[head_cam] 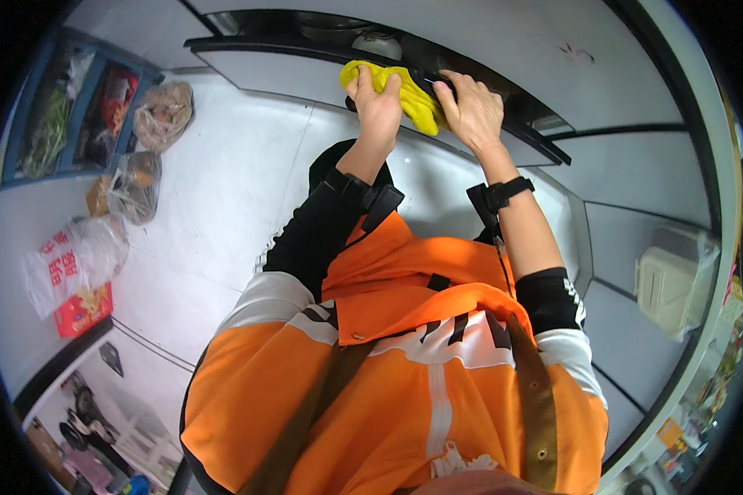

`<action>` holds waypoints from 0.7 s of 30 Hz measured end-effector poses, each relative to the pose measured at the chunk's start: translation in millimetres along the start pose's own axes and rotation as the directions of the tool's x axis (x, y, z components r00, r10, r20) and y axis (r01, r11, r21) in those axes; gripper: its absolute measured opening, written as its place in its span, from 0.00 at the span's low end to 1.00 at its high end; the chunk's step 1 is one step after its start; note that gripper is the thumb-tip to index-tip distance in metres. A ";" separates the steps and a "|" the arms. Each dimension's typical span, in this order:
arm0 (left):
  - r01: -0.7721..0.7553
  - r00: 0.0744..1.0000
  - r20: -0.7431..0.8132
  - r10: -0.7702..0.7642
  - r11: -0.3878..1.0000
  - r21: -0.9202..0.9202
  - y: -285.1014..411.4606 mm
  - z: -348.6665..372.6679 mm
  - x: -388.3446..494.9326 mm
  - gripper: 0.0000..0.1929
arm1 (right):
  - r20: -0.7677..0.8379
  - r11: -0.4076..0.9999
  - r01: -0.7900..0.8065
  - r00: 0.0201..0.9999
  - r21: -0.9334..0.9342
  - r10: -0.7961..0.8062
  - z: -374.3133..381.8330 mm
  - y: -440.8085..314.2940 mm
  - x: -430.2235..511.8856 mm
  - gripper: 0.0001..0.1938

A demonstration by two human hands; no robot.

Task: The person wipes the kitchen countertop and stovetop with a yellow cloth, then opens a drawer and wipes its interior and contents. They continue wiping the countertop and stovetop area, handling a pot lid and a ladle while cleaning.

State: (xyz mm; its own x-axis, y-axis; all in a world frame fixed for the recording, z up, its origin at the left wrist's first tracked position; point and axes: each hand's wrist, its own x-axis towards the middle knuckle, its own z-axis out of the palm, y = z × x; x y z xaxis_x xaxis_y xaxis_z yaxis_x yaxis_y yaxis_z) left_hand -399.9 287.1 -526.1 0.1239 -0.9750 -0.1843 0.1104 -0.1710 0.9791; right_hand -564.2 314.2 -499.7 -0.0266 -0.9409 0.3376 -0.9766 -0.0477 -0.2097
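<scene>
My left hand grips a yellow cloth over the top of an open drawer front. My right hand is at the cloth's right end, its thumb and fingers around a black object. The cloth hides much of that object, so I cannot tell its kind. Beneath both hands runs the black top edge of the pulled-out drawer, which has a pale front. Inside it, a white rounded vessel and a metal bowl or pot show partly in shadow.
Pale cabinet doors curve along the right, where a cream plastic container hangs in a bag. On the left stand a blue rack with vegetables, several plastic bags and a red box on the white floor.
</scene>
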 end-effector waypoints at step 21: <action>-0.874 0.484 0.635 0.602 0.304 0.378 37.0 5.2 52.8 0.16 | -0.307 0.987 0.153 0.942 0.042 -0.133 26.5 13.3 -46.8 0.18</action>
State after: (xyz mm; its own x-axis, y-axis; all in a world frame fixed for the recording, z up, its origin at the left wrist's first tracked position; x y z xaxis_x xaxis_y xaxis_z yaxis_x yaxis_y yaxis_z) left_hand -394.5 228.6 -499.2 -0.4994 -0.6649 0.5554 -0.4481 0.7469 0.4912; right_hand -570.2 348.7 -542.5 0.0398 -0.7776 0.6276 -0.9594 -0.2053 -0.1936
